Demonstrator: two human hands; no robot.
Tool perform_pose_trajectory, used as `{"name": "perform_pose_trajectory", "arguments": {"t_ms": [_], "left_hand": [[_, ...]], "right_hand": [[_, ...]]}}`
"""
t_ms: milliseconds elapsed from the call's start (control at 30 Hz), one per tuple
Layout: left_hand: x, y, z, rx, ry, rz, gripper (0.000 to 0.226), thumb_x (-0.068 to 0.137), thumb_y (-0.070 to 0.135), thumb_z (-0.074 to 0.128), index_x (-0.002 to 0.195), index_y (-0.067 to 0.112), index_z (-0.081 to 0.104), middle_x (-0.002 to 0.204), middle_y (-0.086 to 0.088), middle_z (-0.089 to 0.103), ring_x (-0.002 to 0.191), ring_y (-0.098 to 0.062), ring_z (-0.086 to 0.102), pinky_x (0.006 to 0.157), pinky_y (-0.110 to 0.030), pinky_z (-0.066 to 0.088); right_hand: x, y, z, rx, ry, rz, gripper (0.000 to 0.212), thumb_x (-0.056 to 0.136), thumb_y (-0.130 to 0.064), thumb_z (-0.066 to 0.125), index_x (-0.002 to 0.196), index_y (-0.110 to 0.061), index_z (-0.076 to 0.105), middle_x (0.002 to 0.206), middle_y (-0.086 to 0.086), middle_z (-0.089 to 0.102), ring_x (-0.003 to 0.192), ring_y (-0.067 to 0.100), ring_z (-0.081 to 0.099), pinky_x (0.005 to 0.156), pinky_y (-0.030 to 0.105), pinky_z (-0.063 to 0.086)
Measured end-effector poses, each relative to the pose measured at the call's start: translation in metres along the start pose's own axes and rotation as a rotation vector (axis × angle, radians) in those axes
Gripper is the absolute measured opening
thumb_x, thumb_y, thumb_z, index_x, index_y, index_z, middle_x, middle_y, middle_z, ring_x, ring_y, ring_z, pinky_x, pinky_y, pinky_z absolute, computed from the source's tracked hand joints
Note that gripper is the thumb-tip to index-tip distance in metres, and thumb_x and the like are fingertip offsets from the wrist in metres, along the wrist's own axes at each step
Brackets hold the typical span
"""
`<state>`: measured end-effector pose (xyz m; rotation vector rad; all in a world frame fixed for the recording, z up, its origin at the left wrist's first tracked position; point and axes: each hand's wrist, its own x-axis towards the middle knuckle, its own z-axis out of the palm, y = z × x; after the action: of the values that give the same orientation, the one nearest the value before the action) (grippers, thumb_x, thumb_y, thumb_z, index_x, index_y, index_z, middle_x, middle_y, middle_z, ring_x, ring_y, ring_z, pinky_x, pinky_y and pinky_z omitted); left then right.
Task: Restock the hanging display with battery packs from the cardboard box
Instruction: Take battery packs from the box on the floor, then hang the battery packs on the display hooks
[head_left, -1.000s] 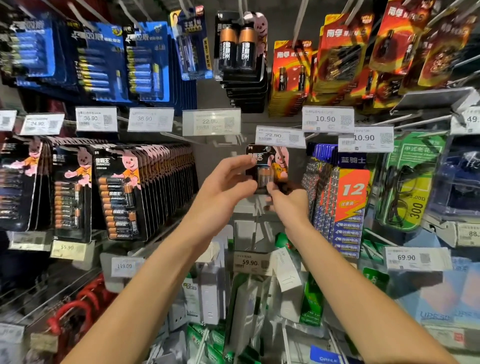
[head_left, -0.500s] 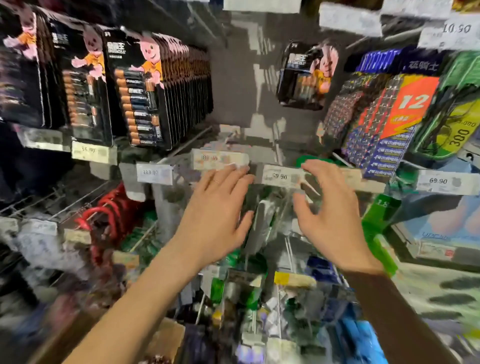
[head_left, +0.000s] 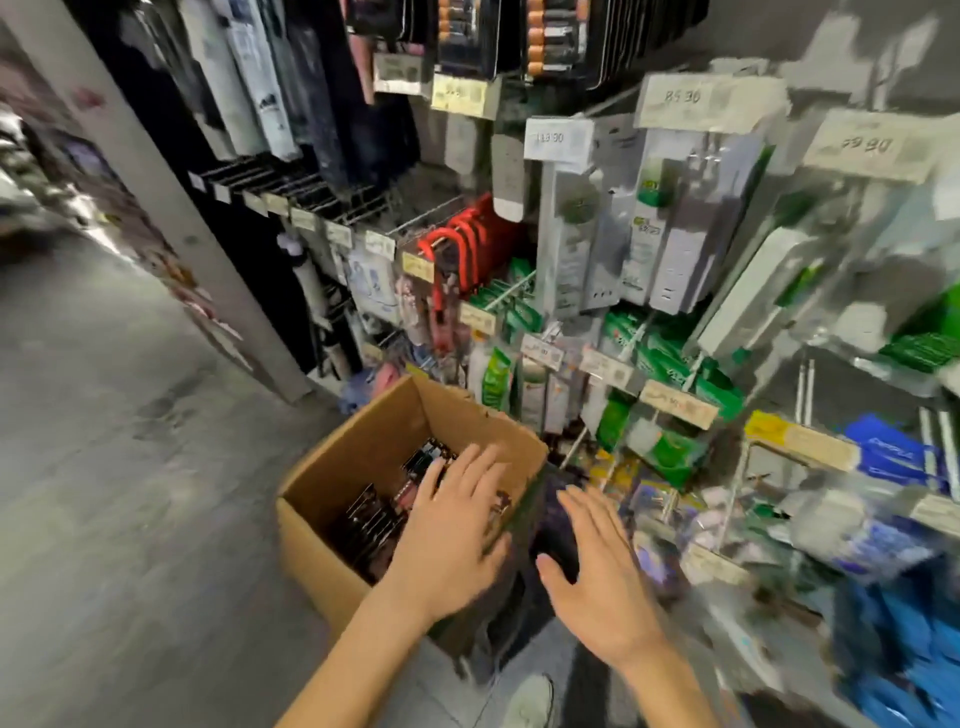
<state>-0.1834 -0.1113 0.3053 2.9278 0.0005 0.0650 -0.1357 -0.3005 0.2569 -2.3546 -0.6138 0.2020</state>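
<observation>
An open cardboard box (head_left: 343, 467) stands on the floor at the foot of the hanging display. Dark battery packs (head_left: 376, 514) lie inside it. My left hand (head_left: 457, 530) hovers over the box's right half with fingers spread and straight, holding nothing. My right hand (head_left: 597, 577) is just right of the box, outside it, palm down, fingers straight, also empty. More battery packs (head_left: 550, 36) hang at the top edge of the view. The image is blurred by motion.
Hooks with white and green packages (head_left: 649, 239), red cables (head_left: 462, 239) and price tags (head_left: 550, 137) fill the display on the right. A grey pillar (head_left: 156, 197) rises on the left. Grey floor (head_left: 130, 467) lies left of the box. My shoe (head_left: 530, 701) shows below.
Both hands let go of the battery pack on the upper hook and dropped, empty, to the box. The view swung down from the hooks to the floor.
</observation>
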Motion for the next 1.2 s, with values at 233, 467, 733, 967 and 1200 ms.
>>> {"name": "perform_pose_trajectory", "arguments": {"t_ms": [233,467,733,967,1200], "left_hand": [[-0.088,-0.028,0.039,-0.04,-0.044,-0.27,0.077,0.095,0.05,0.057,0.16,0.027,0.023,0.168,0.014,0.006,0.157,-0.012,-0.001,0.127,-0.044,0.002],[-0.076,-0.043,0.046,-0.083,-0.056,-0.295,0.078,0.095,0.05,0.058,0.16,0.027,0.022,0.169,0.01,0.01,0.157,-0.011,-0.002,0.123,-0.036,-0.005],[-0.018,-0.124,0.066,-0.095,-0.173,-0.26,0.07,0.096,0.051,0.055,0.156,0.026,0.03,0.169,0.005,0.017,0.157,-0.021,0.006,0.126,-0.043,0.01],[0.072,-0.234,0.132,-0.14,-0.487,-0.249,0.072,0.095,0.045,0.059,0.155,0.017,0.032,0.166,-0.004,0.023,0.154,-0.028,0.017,0.122,-0.046,0.025],[0.16,-0.29,0.212,-0.333,-0.68,-0.352,0.064,0.094,0.04,0.064,0.147,0.013,0.042,0.148,-0.007,0.043,0.14,-0.029,0.04,0.115,-0.041,0.038]], "right_hand": [[-0.034,-0.029,0.048,0.03,-0.177,-0.025,0.075,0.099,-0.04,0.055,0.16,-0.025,0.016,0.168,-0.011,0.01,0.155,0.009,-0.007,0.123,0.026,-0.002],[-0.041,-0.04,0.064,0.049,-0.199,0.017,0.073,0.1,-0.041,0.051,0.161,-0.023,0.016,0.168,-0.011,0.008,0.155,0.009,-0.005,0.126,0.029,0.001],[0.013,-0.061,0.123,0.091,-0.192,0.113,0.072,0.098,-0.038,0.055,0.16,-0.028,0.019,0.164,-0.014,0.015,0.152,0.005,0.01,0.121,0.02,0.006],[0.089,-0.077,0.19,0.077,-0.162,0.342,0.066,0.1,-0.038,0.048,0.159,-0.026,0.021,0.163,-0.011,0.019,0.152,0.009,0.015,0.122,0.021,0.008],[0.147,-0.071,0.249,0.072,-0.192,0.518,0.065,0.095,-0.029,0.049,0.156,-0.029,0.026,0.159,-0.011,0.028,0.149,0.008,0.024,0.123,0.03,0.025]]}}
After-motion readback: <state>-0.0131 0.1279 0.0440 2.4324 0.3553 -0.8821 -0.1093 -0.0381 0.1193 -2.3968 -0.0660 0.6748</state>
